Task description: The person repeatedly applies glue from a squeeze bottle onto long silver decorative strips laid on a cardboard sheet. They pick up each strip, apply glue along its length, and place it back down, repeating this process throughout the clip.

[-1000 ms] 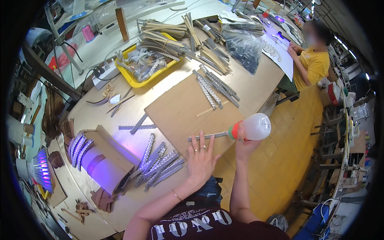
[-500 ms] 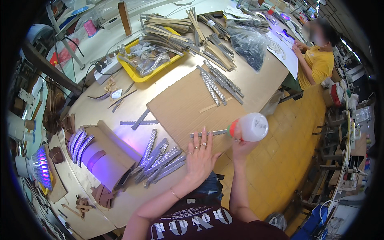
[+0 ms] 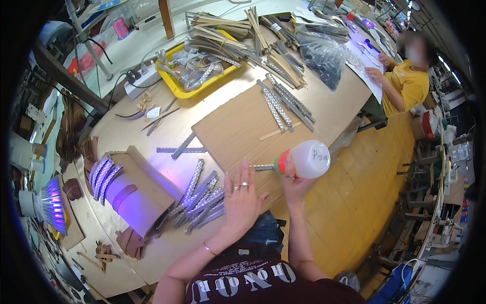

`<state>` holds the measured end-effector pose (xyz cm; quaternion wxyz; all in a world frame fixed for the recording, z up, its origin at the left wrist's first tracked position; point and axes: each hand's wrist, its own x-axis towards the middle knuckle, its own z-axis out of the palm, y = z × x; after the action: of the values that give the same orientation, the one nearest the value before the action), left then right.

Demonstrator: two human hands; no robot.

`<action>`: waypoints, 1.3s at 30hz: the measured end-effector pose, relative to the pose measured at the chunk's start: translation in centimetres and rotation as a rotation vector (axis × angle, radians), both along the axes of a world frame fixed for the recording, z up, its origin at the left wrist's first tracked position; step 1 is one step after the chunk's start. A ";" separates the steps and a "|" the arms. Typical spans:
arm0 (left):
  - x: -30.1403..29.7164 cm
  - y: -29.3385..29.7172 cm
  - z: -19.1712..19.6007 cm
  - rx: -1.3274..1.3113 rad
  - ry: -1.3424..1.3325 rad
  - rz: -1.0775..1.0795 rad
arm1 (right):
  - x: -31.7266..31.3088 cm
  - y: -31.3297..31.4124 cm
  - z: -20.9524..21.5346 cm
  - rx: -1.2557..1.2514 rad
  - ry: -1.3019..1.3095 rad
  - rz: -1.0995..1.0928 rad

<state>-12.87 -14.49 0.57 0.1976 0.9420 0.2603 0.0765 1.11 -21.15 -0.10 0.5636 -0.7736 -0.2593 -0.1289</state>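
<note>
My right hand [image 3: 294,189] is closed round a translucent white squeeze bottle [image 3: 312,158] with a red and green neck. The bottle is tipped over, its neck pointing left at a narrow grey braided strip [image 3: 262,167]. My left hand [image 3: 242,202] lies flat with fingers stretched out, covering the strip's left part. Under the strip is a brown cardboard sheet [image 3: 223,134]. Fingers and bottle hide the nozzle tip, so I cannot tell whether it touches the strip. Left of my left hand is a loose pile of silvery braided strips [image 3: 195,205].
More braided strips [image 3: 276,109] lie on the cardboard's far part. A yellow tray [image 3: 187,93], bundled strips [image 3: 223,43] and a plastic bag [image 3: 324,58] stand farther back. At left are a curved brown form [image 3: 144,200] and a glowing lamp [image 3: 52,205]. A co-worker in yellow [image 3: 407,86] sits far right.
Both hands and the bottle have shifted left along the strip. The view has tilted slightly, so the table appears a little to the right.
</note>
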 end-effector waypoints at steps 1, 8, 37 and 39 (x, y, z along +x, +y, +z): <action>-0.4 0.3 0.0 0.010 0.007 -0.002 | 0.0 -0.1 0.3 -0.007 -0.008 0.020; -0.7 0.7 -0.5 0.073 0.022 -0.020 | -2.0 0.9 0.6 0.018 0.171 0.099; 1.6 3.5 -1.0 0.267 -0.157 -0.100 | 11.5 -3.3 -0.5 1.111 0.921 -0.007; 2.6 3.8 -1.6 0.343 -0.093 -0.177 | 13.0 -3.0 -1.3 1.124 1.069 0.178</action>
<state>-10.23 -10.68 -0.99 0.0521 0.9765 0.1503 0.1454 14.08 -24.12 -1.42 0.9276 -0.3054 0.0904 0.1951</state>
